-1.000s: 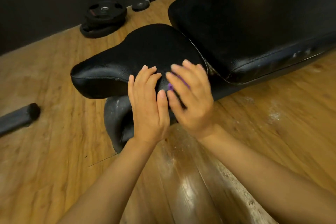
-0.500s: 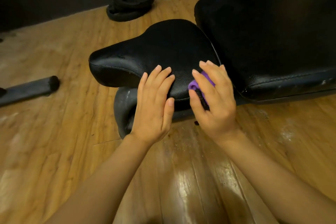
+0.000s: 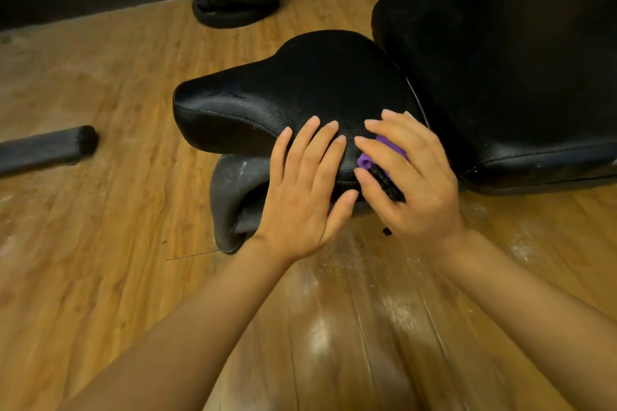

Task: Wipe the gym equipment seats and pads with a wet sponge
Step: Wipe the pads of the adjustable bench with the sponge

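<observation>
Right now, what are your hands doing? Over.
Left hand flat on seat pad. Right hand holds purple sponge against it. Nothing in the way.

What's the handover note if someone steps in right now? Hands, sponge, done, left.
Left hand: flat, fingers straight, resting on the near edge of the seat pad.
Right hand: fingers curled round the purple sponge, pressing it on the seat pad's near right edge.
Back pad: directly right of the seat.
Done: cannot tell which areas are wiped.
Left: probably the rest of the seat, then the back pad.
</observation>
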Tool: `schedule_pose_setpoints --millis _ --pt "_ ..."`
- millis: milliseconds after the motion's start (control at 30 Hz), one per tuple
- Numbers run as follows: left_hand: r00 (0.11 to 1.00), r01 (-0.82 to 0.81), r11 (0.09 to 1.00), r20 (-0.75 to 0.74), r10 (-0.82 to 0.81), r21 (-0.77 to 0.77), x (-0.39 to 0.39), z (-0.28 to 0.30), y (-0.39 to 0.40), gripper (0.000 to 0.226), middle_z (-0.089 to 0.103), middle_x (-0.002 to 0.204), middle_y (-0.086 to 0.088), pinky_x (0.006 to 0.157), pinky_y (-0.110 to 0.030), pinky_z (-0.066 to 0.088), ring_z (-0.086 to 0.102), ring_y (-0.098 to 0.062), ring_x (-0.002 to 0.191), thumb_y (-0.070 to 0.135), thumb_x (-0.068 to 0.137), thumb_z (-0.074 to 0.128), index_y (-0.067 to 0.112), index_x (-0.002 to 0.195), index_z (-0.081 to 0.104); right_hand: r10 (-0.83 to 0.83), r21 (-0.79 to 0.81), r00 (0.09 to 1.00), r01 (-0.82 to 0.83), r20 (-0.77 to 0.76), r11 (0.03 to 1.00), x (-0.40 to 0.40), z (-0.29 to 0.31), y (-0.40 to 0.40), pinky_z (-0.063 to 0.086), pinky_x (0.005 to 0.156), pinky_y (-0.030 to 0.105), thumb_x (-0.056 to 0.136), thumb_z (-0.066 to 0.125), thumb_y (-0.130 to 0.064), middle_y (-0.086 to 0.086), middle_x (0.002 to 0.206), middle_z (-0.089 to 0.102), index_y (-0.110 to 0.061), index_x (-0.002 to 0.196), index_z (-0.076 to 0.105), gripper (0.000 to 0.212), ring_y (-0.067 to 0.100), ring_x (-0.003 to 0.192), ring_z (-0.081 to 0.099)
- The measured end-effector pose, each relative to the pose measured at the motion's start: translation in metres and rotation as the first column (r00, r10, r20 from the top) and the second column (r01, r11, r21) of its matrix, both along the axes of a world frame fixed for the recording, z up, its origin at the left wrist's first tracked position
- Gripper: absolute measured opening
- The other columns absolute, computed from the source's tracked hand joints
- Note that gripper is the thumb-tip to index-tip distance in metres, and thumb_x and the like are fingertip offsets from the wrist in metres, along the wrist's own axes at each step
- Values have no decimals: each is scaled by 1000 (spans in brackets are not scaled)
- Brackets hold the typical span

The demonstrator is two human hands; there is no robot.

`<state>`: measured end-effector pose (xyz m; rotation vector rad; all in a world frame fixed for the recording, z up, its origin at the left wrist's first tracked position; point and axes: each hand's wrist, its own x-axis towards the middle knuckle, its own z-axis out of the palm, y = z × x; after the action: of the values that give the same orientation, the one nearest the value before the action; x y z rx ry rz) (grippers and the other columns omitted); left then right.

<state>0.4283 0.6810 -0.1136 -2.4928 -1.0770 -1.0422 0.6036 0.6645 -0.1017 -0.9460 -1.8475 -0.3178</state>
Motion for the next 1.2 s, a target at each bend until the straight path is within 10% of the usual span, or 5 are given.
schedule_pose_setpoints --millis 400,800,1200 --pt "940 -25 996 338 52 -84 12 0 -13 40 53 143 -14 121 -49 21 38 -27 143 21 103 39 2 134 56 -2 -130 844 86 537 988 46 26 -42 35 115 50 101 59 -15 23 132 58 3 125 63 31 38 130 50" --pt "964 -68 998 257 68 -10 49 5 -33 36 57 135 -17 121 -45 21 46 -30 136 16 97 51 -1 128 58 -338 252 767 235 545 939 88 19 -32 41 110 50 95 66 -5 18 128 64 2 120 67 27 35 124 56" --pt "967 -195 981 172 191 7 91 6 -43 30 59 132 -16 120 -47 24 49 -30 134 17 99 50 0 123 61 -195 299 727 -15 658 954 125 36 -23 48 104 49 98 65 -15 24 134 57 6 130 55 40 39 127 53"
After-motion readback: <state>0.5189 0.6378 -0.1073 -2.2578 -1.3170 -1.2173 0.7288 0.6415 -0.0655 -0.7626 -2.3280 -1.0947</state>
